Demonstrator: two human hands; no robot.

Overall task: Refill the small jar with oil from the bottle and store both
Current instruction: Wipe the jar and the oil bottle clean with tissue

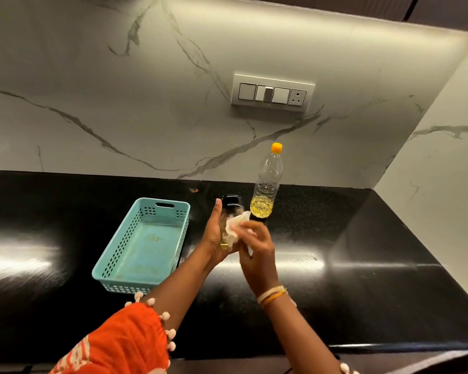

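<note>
My left hand [214, 236] grips a small clear glass jar [231, 209] with a black lid, held upright above the black counter; a little yellow oil shows at its bottom. My right hand [257, 247] presses a crumpled white tissue [235, 228] against the jar's side. Just behind them, a clear plastic oil bottle [266, 190] with an orange cap stands upright on the counter, with yellow oil in its lower part.
A teal plastic basket [143, 244] with perforated walls sits to the left of my hands. The glossy black counter [362, 252] runs to a marble wall behind and on the right. A switch panel [272, 93] is mounted on the back wall.
</note>
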